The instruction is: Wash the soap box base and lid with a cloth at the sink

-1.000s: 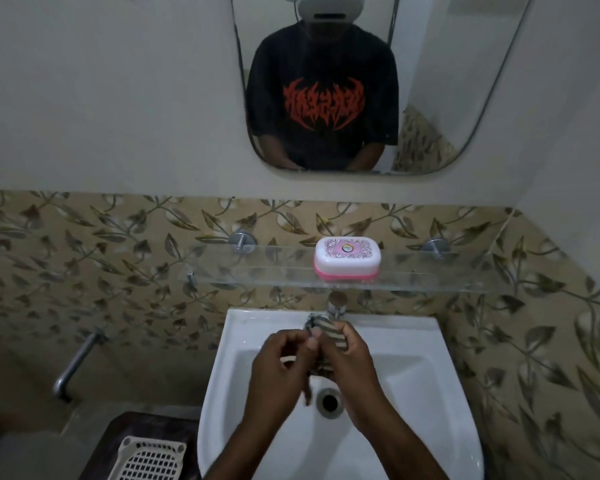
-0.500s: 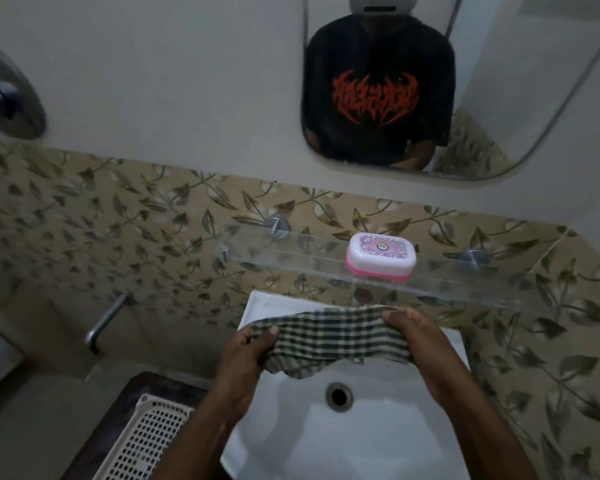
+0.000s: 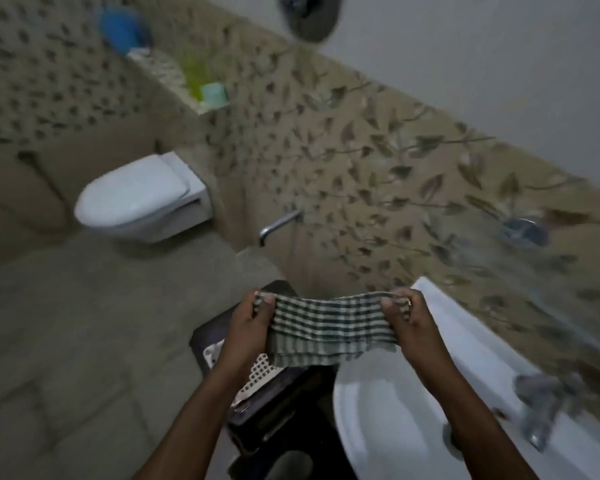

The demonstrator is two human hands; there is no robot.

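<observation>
Cloth (image 3: 329, 327) is hanging stretched at the left edge of the sink (image 3: 378, 410); I am pinching one top corner in the left hand (image 3: 248, 327) and the other in the right hand (image 3: 414, 327). Also left of the sink, under the cloth, a white perforated basket (image 3: 257, 375) is lying.

tap (image 3: 541, 400): motion-blurred | sink (image 3: 371, 410): cut off at bottom edge | basket (image 3: 257, 372): partly behind cloth (image 3: 329, 327)
</observation>
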